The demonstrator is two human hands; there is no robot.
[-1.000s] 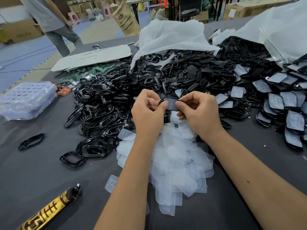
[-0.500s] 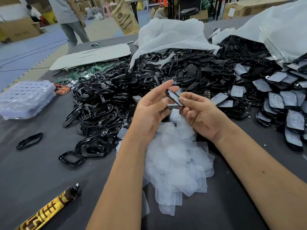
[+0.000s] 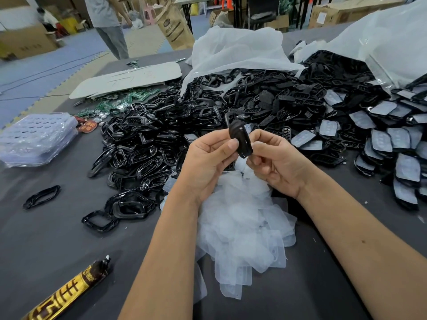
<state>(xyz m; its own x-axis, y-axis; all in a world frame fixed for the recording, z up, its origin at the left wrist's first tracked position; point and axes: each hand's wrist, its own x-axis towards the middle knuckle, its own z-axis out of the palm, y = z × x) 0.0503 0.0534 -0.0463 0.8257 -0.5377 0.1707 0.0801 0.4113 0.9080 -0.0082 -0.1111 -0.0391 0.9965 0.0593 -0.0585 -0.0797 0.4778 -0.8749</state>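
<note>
A small black plastic shell (image 3: 239,139) is held upright above the table between both hands. My left hand (image 3: 208,158) pinches its left edge with thumb and fingers. My right hand (image 3: 275,158) grips its lower right side with curled fingers. Below the hands lies a heap of clear film pieces (image 3: 242,227). Behind them spreads a big pile of black plastic frames (image 3: 150,139) on the dark grey table (image 3: 57,239). To the right lie black shells covered with pale film (image 3: 392,144).
A gold and brown tube (image 3: 69,294) lies at the front left. A lone black frame (image 3: 41,196) and a wrapped stack of trays (image 3: 37,137) sit at the left. White plastic bags (image 3: 235,51), green circuit boards (image 3: 122,100) and a person standing (image 3: 108,24) are at the back.
The black shell has been turned from flat to upright between the hands. My left fingers, straight half a second ago, now close on its edge. A person at the back walked right.
</note>
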